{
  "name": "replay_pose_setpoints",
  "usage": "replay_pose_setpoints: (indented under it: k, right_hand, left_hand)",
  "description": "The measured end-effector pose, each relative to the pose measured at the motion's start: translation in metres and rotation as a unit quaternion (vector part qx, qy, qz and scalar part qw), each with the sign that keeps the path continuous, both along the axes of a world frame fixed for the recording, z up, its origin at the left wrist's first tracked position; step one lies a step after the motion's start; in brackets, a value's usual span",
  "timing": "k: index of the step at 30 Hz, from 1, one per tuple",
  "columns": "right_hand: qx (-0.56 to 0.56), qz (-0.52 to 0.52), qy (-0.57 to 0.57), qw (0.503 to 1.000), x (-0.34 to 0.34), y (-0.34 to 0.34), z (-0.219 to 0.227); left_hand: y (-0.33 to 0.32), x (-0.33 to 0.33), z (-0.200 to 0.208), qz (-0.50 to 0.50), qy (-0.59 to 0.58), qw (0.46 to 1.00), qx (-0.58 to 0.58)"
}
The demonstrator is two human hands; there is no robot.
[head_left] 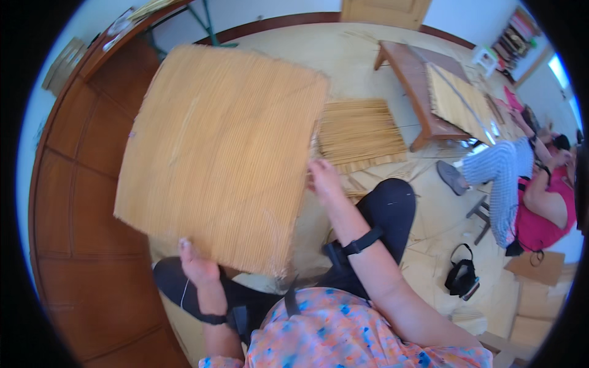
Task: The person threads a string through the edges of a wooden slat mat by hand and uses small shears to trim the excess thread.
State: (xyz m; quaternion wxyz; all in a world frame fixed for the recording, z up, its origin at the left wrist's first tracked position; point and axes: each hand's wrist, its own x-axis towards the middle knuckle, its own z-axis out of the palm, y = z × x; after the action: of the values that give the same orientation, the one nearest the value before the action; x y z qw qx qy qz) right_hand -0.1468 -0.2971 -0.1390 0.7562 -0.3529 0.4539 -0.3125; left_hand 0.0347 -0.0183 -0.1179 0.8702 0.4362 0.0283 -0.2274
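A large, roughly square straw mat (227, 153) is raised tilted in front of my lap, its fine stalks lying side by side. My left hand (199, 265) is closed at its lower edge, some fingers hidden behind it. Something white shows at a fingertip, and a thin white thread hangs below that hand. On the mat's right edge, my right hand (324, 179) has its fingers bent and closed around the rim. Wispy loose ends stick out along the right and lower right edges.
A second straw mat (359, 132) lies on the floor, with loose stalks around it. Beyond stands a low wooden table (405, 80) bearing another mat (460, 101). A seated person in pink (546, 208) is at the right. Brown wooden panels (92, 214) border the left; a black bag (461, 276) sits on the floor.
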Motion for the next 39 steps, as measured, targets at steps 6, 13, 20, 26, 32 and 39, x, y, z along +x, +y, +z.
replay_pose_setpoints:
  k: [6, 13, 20, 26, 32, 39]
  right_hand:
    - [-0.016, -0.047, -0.027, 0.998, 0.018, 0.015, -0.018]
    - [0.018, 0.003, -0.024, 1.000, -0.004, 0.034, 0.012]
    - [-0.005, 0.107, 0.028, 0.994, -0.013, 0.084, 0.020]
    - [0.041, 0.258, 0.008, 0.965, -0.050, 0.126, 0.021]
    - [-0.044, 0.380, 0.032, 0.923, -0.062, 0.144, 0.009]
    - [-0.037, 0.395, 0.041, 0.917, -0.068, 0.148, 0.020]
  left_hand:
    - [0.024, 0.034, -0.034, -0.010, 0.074, 0.997, -0.004]
    - [0.005, 0.030, -0.001, -0.065, 0.019, 0.996, -0.061]
    - [0.005, 0.040, -0.014, -0.052, 0.054, 0.997, 0.025]
    - [-0.009, 0.014, 0.020, -0.046, 0.066, 0.996, -0.027]
    - [-0.019, 0.012, 0.007, -0.003, 0.009, 0.997, -0.075]
    - [-0.018, 0.004, 0.011, 0.021, -0.013, 0.998, -0.056]
